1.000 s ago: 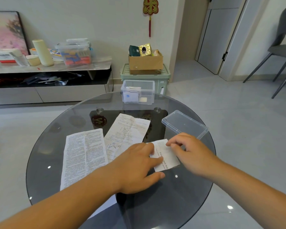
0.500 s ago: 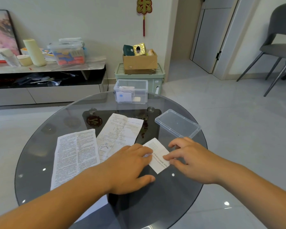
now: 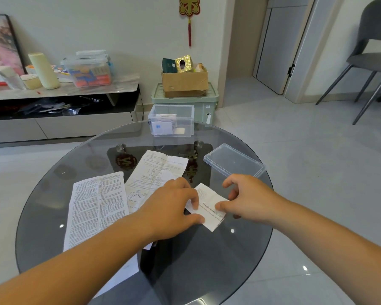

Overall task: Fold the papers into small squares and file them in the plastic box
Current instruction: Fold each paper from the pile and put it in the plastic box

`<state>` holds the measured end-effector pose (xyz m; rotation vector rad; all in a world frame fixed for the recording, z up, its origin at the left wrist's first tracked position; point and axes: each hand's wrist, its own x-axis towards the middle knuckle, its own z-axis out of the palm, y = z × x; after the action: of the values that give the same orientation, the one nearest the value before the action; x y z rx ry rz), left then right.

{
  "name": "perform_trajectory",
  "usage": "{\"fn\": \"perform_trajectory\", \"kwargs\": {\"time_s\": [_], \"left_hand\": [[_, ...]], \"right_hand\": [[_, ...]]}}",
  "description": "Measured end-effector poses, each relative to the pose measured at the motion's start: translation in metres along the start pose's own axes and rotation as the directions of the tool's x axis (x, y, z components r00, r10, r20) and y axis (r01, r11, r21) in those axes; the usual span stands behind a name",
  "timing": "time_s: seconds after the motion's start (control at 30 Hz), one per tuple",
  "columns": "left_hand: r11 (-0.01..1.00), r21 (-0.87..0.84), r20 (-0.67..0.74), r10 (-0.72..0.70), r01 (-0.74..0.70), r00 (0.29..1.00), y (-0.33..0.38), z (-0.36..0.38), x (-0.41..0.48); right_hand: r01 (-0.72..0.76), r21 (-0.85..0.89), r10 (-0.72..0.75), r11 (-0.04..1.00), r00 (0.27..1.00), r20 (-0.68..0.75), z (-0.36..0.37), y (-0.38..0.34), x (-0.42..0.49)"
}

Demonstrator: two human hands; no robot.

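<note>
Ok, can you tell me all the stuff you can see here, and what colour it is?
table: one, dark round glass, middle.
folded paper: one, white, on the table, touched by both hands.
open sheets: at least two, white with print, flat, left of the folded paper.
plastic box: one, clear, table's far edge, papers inside.
lid: one, clear, table's right side, off the box.
storage bin: one, pale green, floor behind table.
cardboard box: one, brown, on the bin.
chair: one, grey, far right.
cabinet: one, grey, left wall, cluttered top.
left hand: one, fingertips on the folded paper's left edge.
right hand: one, pinching its right edge.
</note>
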<state>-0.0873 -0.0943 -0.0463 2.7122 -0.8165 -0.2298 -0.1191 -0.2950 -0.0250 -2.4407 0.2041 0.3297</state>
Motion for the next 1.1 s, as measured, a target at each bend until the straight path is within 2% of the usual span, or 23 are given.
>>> {"fn": "perform_trajectory", "kwargs": {"time_s": [0.2, 0.3, 0.37, 0.43, 0.5, 0.6, 0.7, 0.77, 0.83, 0.9, 0.97, 1.1], "left_hand": [[0.999, 0.042, -0.003, 0.010, -0.009, 1.000, 0.001, 0.001, -0.002], [0.998, 0.064, -0.015, 0.021, -0.020, 1.000, 0.001, 0.001, -0.006], [0.998, 0.051, -0.034, 0.032, -0.030, 0.999, 0.002, 0.000, -0.009], [0.999, 0.006, -0.099, 0.040, -0.039, 0.994, 0.002, -0.003, -0.010], [0.998, -0.001, -0.239, 0.062, -0.064, 0.969, 0.004, -0.007, -0.011], [0.989, 0.037, -0.469, 0.143, -0.142, 0.872, 0.008, -0.014, -0.009], [0.970, 0.115, -0.510, 0.241, -0.212, 0.826, 0.006, -0.014, -0.005], [0.961, 0.134, -0.486, 0.277, -0.243, 0.829, 0.004, -0.015, -0.006], [0.975, -0.013, -0.455, 0.191, -0.221, 0.870, 0.004, -0.016, -0.008], [0.968, -0.221, -0.387, 0.023, -0.117, 0.922, 0.003, -0.017, -0.010], [0.931, -0.364, -0.314, -0.092, -0.031, 0.945, 0.001, -0.016, -0.011], [0.873, -0.488, -0.253, -0.133, -0.008, 0.958, -0.002, -0.018, -0.013]], "right_hand": [[-0.045, 0.030, 0.043, 0.999, 0.997, 0.062, 0.003, -0.005, 0.006], [-0.019, 0.139, 0.010, 0.990, 0.998, 0.065, 0.006, -0.005, 0.003], [0.031, 0.263, -0.033, 0.964, 0.999, 0.003, 0.007, -0.005, 0.001], [0.139, 0.290, -0.097, 0.947, 0.984, -0.152, 0.004, -0.006, -0.001], [0.280, 0.205, -0.211, 0.938, 0.929, -0.304, 0.001, -0.007, -0.004], [0.474, -0.051, -0.458, 0.879, 0.809, -0.370, -0.001, -0.007, -0.008], [0.613, -0.220, -0.651, 0.759, 0.704, -0.285, 0.007, -0.004, -0.009], [0.649, -0.252, -0.697, 0.717, 0.670, -0.256, 0.011, -0.003, -0.008], [0.639, -0.200, -0.669, 0.743, 0.697, -0.258, 0.011, -0.003, -0.008], [0.589, -0.076, -0.585, 0.805, 0.765, -0.271, 0.009, -0.003, -0.009], [0.542, 0.041, -0.510, 0.840, 0.813, -0.282, 0.006, 0.000, -0.009], [0.516, 0.133, -0.466, 0.846, 0.838, -0.284, 0.006, 0.002, -0.007]]}}
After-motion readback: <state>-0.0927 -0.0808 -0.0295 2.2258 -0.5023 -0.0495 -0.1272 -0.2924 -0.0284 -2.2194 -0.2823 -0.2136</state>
